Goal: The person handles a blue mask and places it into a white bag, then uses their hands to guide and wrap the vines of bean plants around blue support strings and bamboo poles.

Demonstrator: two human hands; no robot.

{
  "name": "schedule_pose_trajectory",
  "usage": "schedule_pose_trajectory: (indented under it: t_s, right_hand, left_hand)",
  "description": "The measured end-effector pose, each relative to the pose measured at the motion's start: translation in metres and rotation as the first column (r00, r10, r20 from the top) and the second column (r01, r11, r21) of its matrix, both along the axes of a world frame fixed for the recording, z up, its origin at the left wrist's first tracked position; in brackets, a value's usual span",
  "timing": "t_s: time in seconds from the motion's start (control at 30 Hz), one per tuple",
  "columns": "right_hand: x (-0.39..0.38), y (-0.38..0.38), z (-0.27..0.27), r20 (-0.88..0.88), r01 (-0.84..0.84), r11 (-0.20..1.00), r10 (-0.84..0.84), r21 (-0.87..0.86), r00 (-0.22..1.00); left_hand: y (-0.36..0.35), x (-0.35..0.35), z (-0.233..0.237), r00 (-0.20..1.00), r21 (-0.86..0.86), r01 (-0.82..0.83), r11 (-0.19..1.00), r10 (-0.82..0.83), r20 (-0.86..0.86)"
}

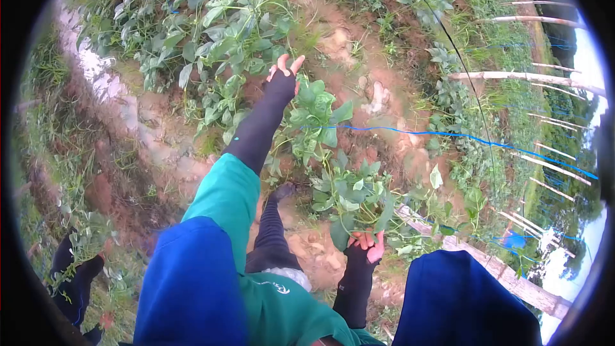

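Observation:
My left hand (pixel 285 69), in a dark sleeve, reaches out to the edge of a leafy green plant (pixel 218 45). Its fingers are spread and nothing shows in them. Closer to my body, my right hand (pixel 368 247) has its fingers curled at the lower stems of a leafy vine (pixel 355 195), closed around them. Leaves partly cover those fingers. Between the two hands stands another clump of broad leaves (pixel 314 115), with a blue string (pixel 397 131) running off from it to the right.
A thick wooden pole (pixel 487 259) slants past my right side. More poles (pixel 532 78) and a dark line (pixel 448 35) cross the right of the view. Wet muddy ground (pixel 122 109) lies at left. A dark-clad person (pixel 77 282) is partly visible at lower left.

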State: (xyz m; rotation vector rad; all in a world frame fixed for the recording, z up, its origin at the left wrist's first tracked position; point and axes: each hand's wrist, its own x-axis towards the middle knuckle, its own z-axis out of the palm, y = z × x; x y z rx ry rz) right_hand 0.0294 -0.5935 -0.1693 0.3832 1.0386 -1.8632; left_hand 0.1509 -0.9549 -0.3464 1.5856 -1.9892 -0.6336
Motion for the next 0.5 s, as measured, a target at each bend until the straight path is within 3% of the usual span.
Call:
schedule_pose_trajectory:
  t_s: [0.07, 0.13, 0.2, 0.23, 0.3, 0.37, 0.43, 0.47, 0.5]
  right_hand:
    - [0.009, -0.003, -0.003, 0.048, 0.004, 0.998, -0.001, -0.055, 0.999]
    - [0.020, -0.009, -0.001, 0.166, 0.049, 0.985, -0.021, -0.167, 0.986]
    - [0.026, -0.016, -0.003, 0.220, 0.085, 0.977, -0.040, -0.198, 0.975]
    - [0.028, -0.020, -0.009, 0.250, 0.074, 0.978, -0.024, -0.194, 0.968]
    - [0.034, -0.036, -0.021, 0.306, 0.052, 0.983, 0.004, -0.175, 0.952]
    - [0.037, -0.049, -0.055, 0.224, -0.035, 0.980, 0.079, -0.194, 0.972]
    - [0.041, -0.087, -0.070, 0.005, -0.319, 0.915, 0.331, -0.248, 0.944]
    - [0.043, -0.099, -0.083, -0.144, -0.420, 0.901, 0.403, -0.113, 0.904]
    - [0.052, -0.119, -0.083, -0.262, -0.441, 0.884, 0.467, 0.153, 0.845]
  left_hand:
    - [-0.010, -0.015, -0.016, 0.985, -0.077, 0.166, 0.983, -0.161, 0.063]
    - [-0.010, -0.022, -0.029, 0.982, -0.098, 0.180, 0.979, -0.173, 0.074]
    - [-0.003, -0.021, -0.009, 0.940, 0.037, 0.319, 0.947, -0.312, -0.136]
    - [0.007, -0.021, -0.005, 0.924, -0.192, 0.249, 0.949, -0.292, -0.245]
    - [0.036, -0.006, 0.043, 0.851, -0.190, 0.323, 0.927, -0.372, -0.370]
    - [0.068, 0.007, 0.089, 0.754, -0.299, 0.404, 0.864, -0.500, -0.426]
    - [0.098, 0.018, 0.112, 0.667, -0.350, 0.538, 0.767, -0.641, -0.380]
    - [0.113, 0.020, 0.110, 0.623, -0.313, 0.596, 0.740, -0.672, -0.400]
    - [0.127, 0.020, 0.107, 0.578, -0.276, 0.652, 0.707, -0.698, -0.423]
